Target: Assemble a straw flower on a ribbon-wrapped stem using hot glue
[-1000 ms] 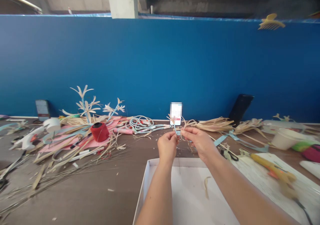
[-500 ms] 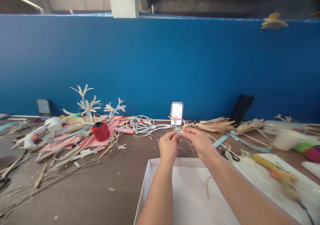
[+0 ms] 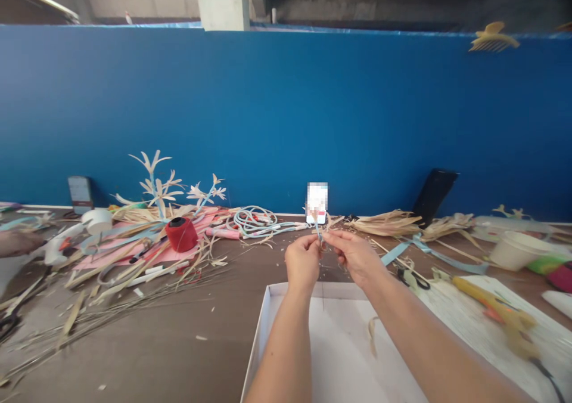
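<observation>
My left hand (image 3: pixel 302 261) pinches the stem of a small straw-coloured flower with light blue wrapping (image 3: pixel 318 229), held above the far edge of a white box lid (image 3: pixel 273 293). Thumb and fingers of my right hand (image 3: pixel 354 254) close on the same small piece from the other side. Its lower part is hidden by the fingers. Just behind the flower, a lit phone (image 3: pixel 316 203) leans against the blue panel. A dry strip (image 3: pixel 372 336) lies inside the lid.
Left are a red thread spool (image 3: pixel 181 234), finished flower stems (image 3: pixel 157 191), straw strips and scissors (image 3: pixel 11 316). Another person's hand (image 3: pixel 20 243) is by a white glue gun (image 3: pixel 56 251). Right lie a yellow glue gun (image 3: pixel 496 307), a white cup (image 3: pixel 518 251) and a blue ribbon (image 3: pixel 451 261).
Another person's hand has come in at the far left, beside the white glue gun. My hands stay almost in place, both still at the small flower; the view has shifted slightly.
</observation>
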Available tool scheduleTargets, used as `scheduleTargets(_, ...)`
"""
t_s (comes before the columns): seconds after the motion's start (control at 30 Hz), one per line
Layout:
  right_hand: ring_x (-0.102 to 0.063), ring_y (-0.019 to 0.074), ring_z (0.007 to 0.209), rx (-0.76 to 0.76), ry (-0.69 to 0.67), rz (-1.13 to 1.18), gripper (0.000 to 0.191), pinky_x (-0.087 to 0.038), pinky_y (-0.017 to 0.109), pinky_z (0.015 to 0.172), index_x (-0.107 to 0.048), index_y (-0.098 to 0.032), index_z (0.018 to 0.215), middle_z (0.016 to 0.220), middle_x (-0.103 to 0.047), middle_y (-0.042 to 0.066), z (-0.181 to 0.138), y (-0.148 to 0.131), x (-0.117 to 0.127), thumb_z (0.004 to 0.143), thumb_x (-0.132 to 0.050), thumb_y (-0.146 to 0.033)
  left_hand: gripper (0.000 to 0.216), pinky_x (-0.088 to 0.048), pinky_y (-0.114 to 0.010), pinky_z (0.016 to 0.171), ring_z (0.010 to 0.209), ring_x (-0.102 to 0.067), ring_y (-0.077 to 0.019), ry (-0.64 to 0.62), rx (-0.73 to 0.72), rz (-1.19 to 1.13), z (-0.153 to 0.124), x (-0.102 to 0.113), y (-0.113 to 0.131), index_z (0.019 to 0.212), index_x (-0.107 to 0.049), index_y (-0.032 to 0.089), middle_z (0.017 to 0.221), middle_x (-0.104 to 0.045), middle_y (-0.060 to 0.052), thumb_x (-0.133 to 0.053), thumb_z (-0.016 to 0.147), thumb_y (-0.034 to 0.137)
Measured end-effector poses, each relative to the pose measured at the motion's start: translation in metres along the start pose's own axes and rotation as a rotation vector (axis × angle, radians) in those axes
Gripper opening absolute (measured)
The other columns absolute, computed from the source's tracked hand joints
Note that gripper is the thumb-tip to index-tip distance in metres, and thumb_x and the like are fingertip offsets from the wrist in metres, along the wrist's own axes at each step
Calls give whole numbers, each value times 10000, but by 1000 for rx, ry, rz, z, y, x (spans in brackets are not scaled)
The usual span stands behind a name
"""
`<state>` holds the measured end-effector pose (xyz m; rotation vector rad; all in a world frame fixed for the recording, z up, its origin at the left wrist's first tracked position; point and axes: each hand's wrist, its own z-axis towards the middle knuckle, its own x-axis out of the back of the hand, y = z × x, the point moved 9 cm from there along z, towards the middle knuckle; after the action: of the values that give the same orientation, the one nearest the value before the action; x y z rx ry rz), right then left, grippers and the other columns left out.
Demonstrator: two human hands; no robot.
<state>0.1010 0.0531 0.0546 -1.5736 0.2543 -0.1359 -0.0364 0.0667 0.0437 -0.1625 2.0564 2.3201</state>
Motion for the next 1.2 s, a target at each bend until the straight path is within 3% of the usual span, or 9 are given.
scheduleTargets(0.7,-395,40,467,-147,-34,218,255,-298,145,378,-657,-173,775,624,-562,-22,1,15,-8,567,-761,-277,233,-469,-221,566,575,-581,-120,-48,14,-86,-1,-6,2,863,-704,149,723,-685,-49,-574,701,253)
scheduleTargets(1.2,-397,47,454,-153,-47,246,236,-300,159,372,-651,-184,766,601,-562,-31,3,18,-8,564,-753,-252,234,-467,-229,578,575,-571,-119,-53,-6,-46,-2,-5,4,857,-711,170,710,-683,-36,-571,690,256)
